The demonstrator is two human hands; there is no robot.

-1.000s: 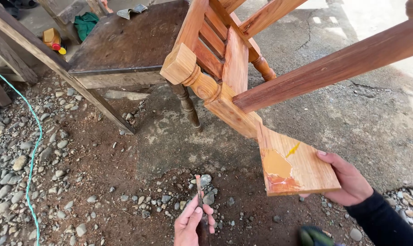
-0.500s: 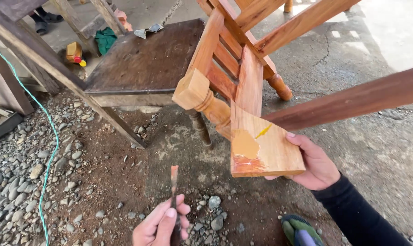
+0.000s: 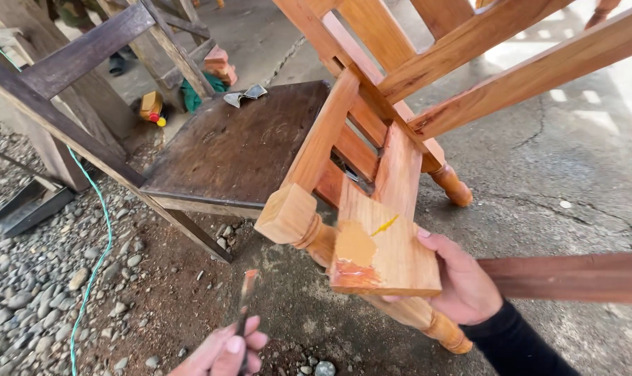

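The wooden chair (image 3: 399, 139) lay tipped over the dark tabletop (image 3: 239, 150), its flat armrest (image 3: 382, 251) pointing toward the camera. The right hand (image 3: 462, 278) gripped that armrest's end from the side. The left hand (image 3: 225, 351) pinched a thin brush (image 3: 246, 299), held upright below it above the gravel (image 3: 37, 278).

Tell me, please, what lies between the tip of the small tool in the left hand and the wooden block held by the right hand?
Nothing: in the head view only bare dirt ground shows between the tool and the block.
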